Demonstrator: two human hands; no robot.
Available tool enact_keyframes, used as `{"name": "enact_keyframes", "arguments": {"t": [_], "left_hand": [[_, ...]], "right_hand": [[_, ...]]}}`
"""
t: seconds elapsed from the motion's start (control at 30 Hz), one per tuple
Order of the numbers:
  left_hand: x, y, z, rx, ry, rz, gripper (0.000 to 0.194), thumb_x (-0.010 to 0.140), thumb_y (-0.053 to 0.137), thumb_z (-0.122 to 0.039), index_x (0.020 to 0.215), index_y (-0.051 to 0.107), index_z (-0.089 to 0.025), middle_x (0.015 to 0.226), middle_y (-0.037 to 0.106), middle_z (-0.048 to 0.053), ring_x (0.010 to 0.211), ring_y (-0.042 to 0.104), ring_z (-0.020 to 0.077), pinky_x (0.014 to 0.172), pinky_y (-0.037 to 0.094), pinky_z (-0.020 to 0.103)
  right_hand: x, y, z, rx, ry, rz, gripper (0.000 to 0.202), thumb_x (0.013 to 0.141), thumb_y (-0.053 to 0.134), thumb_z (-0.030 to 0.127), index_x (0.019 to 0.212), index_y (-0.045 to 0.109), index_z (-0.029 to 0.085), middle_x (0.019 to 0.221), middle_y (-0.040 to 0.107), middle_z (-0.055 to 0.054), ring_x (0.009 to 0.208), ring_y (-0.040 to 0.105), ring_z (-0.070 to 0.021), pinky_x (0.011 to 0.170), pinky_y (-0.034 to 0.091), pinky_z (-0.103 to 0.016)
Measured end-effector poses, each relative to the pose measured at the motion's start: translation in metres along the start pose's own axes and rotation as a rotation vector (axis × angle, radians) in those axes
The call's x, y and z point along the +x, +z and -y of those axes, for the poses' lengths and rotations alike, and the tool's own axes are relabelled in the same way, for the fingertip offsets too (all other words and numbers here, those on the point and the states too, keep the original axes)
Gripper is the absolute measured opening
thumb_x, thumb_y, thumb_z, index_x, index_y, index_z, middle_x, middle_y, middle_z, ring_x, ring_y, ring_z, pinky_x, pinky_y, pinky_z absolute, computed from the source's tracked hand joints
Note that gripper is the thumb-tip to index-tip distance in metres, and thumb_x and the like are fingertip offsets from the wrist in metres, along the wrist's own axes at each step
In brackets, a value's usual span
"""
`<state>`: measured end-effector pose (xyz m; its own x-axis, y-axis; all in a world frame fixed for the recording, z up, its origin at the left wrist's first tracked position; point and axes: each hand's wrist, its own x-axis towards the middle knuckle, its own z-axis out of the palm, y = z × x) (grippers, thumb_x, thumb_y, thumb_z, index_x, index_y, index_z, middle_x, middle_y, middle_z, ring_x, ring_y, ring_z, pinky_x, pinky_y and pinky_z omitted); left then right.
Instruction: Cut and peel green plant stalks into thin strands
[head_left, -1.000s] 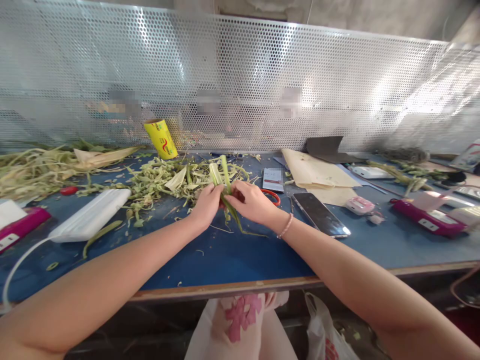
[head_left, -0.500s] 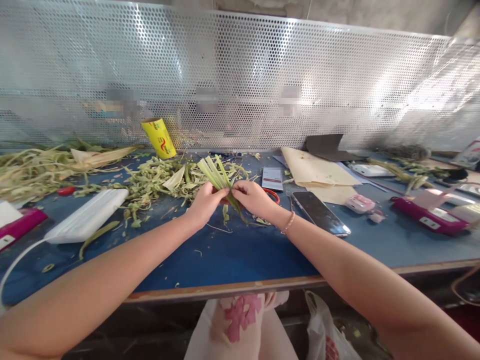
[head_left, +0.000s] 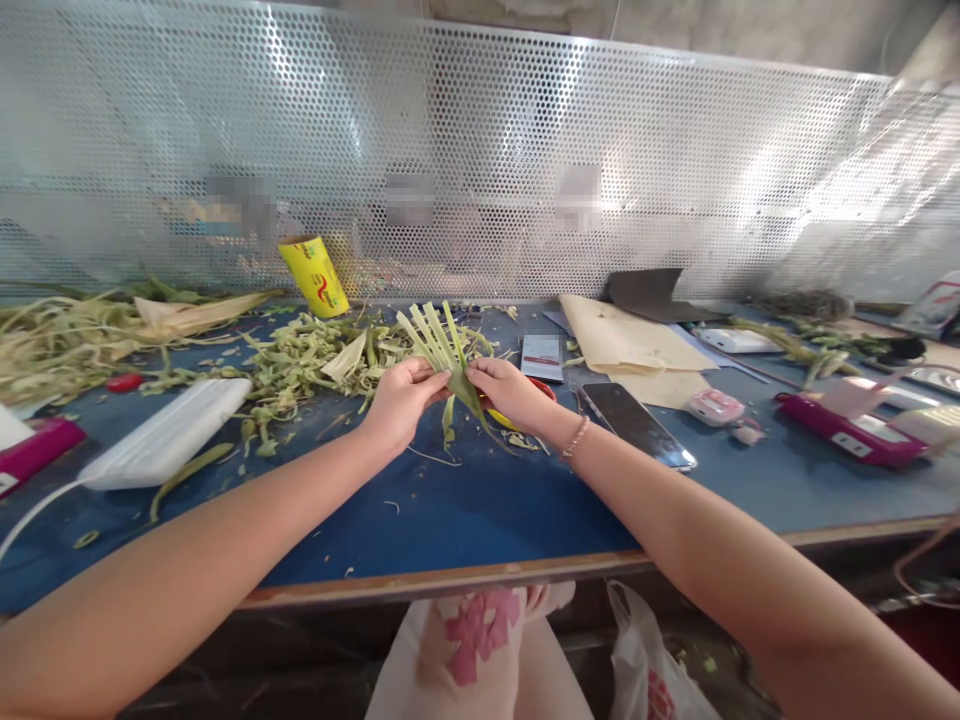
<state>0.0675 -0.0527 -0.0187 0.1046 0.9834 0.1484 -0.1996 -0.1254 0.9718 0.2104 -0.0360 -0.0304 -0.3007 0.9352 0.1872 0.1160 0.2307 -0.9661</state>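
The green leaf strips have fanned wider. Left hand and right hand pinch their joined base, tips apart.

Tabletop blue with a brown front edge; leaf strips pale green, darker green toward the lower end; trimmings muted yellow-green. Tube bright yellow with red and green print, small oval item red, paper sheets beige, power strip magenta. Garment pale pink with a darker pink patch; screen silver-grey, patterned with rows of dark round holes.
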Motion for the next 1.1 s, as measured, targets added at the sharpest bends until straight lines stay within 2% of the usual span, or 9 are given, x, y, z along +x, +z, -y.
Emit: {"name": "enact_keyframes", "arguments": {"t": [0.23,0.4,0.53,0.7,0.93,1.1], "left_hand": [[0.002,-0.002,0.001,0.018,0.000,0.002,0.018,0.058,0.071,-0.025,0.069,0.066,-0.012,0.069,0.067,0.005,0.068,0.060,0.0133,0.073,0.047,0.029],[0.002,-0.003,0.002,0.020,0.002,0.019,0.020,0.057,0.071,-0.027,0.070,0.066,-0.012,0.070,0.067,0.004,0.067,0.060,0.0127,0.074,0.047,0.029],[0.003,-0.004,0.004,0.093,0.002,0.054,0.020,0.060,0.070,-0.030,0.070,0.065,-0.013,0.072,0.067,0.004,0.067,0.059,0.0128,0.070,0.047,0.028],[0.001,-0.003,0.002,0.142,-0.001,0.036,0.021,0.056,0.072,-0.030,0.065,0.061,-0.013,0.064,0.063,0.002,0.061,0.057,0.0129,0.066,0.047,0.029],[0.001,0.000,0.000,-0.066,-0.069,0.023,0.014,0.056,0.070,-0.021,0.061,0.060,-0.012,0.065,0.064,0.002,0.061,0.059,0.0118,0.065,0.047,0.027],[0.001,0.003,0.000,-0.154,-0.149,-0.058,0.004,0.060,0.065,-0.011,0.061,0.061,-0.012,0.057,0.060,0.000,0.054,0.055,0.0071,0.060,0.045,0.021]], "right_hand": [[-0.002,-0.001,0.006,0.005,0.035,0.038,0.015,0.079,0.045,0.020,0.065,0.047,0.016,0.052,0.048,0.006,0.046,0.047,-0.0059,0.049,0.041,-0.020],[-0.002,0.000,0.007,-0.022,0.019,0.025,0.014,0.079,0.045,0.016,0.065,0.046,0.017,0.053,0.048,0.006,0.046,0.048,-0.0054,0.049,0.041,-0.019],[-0.003,-0.001,0.006,-0.102,-0.034,0.036,0.016,0.077,0.046,0.015,0.062,0.042,0.018,0.049,0.046,0.007,0.044,0.047,-0.0062,0.049,0.041,-0.020],[-0.007,0.000,0.007,-0.189,-0.097,0.062,0.019,0.077,0.046,0.018,0.060,0.038,0.019,0.048,0.045,0.008,0.044,0.048,-0.0073,0.048,0.039,-0.021],[-0.007,0.003,0.007,-0.147,-0.165,-0.004,0.020,0.076,0.048,0.020,0.060,0.035,0.020,0.049,0.040,0.008,0.044,0.046,-0.0079,0.049,0.039,-0.022],[-0.012,0.003,0.012,-0.339,-0.254,-0.069,0.018,0.077,0.047,0.020,0.062,0.037,0.021,0.052,0.041,0.007,0.048,0.045,-0.0094,0.053,0.035,-0.023]]}}
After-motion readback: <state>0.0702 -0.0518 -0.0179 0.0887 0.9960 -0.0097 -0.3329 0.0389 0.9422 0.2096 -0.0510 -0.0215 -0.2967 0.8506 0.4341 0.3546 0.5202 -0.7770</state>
